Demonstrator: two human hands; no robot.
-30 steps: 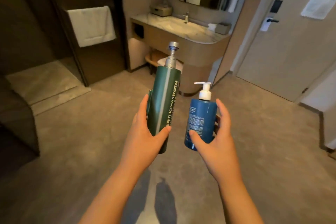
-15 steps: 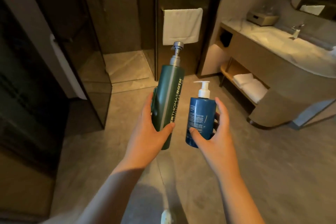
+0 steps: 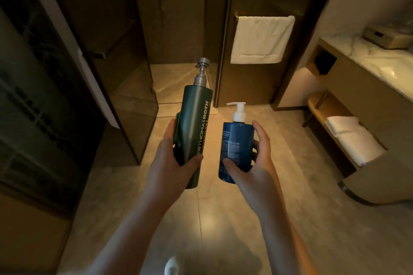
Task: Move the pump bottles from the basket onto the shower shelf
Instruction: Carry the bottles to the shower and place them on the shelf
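My left hand [image 3: 168, 164] grips a tall dark green pump bottle [image 3: 196, 118] with a grey metal pump and white lettering, held upright at mid-frame. Beside it my right hand [image 3: 254, 167] holds a shorter blue pump bottle [image 3: 237, 140] with a white pump head. The two bottles are a little apart and do not touch. Straight ahead is the shower stall [image 3: 178, 29] with its pale stone floor; no shelf or basket shows in this view.
A dark glass shower door [image 3: 125, 96] stands open on the left. A white towel [image 3: 261, 40] hangs on the dark panel ahead. On the right are a marble vanity counter [image 3: 362, 58], a tissue box [image 3: 388, 39] and folded towels [image 3: 353, 138] on a low shelf.
The view has swung left and moved forward: the shower stall and towel now sit ahead and closer, the vanity has slid to the right edge. Both hands still hold their bottles the same way.
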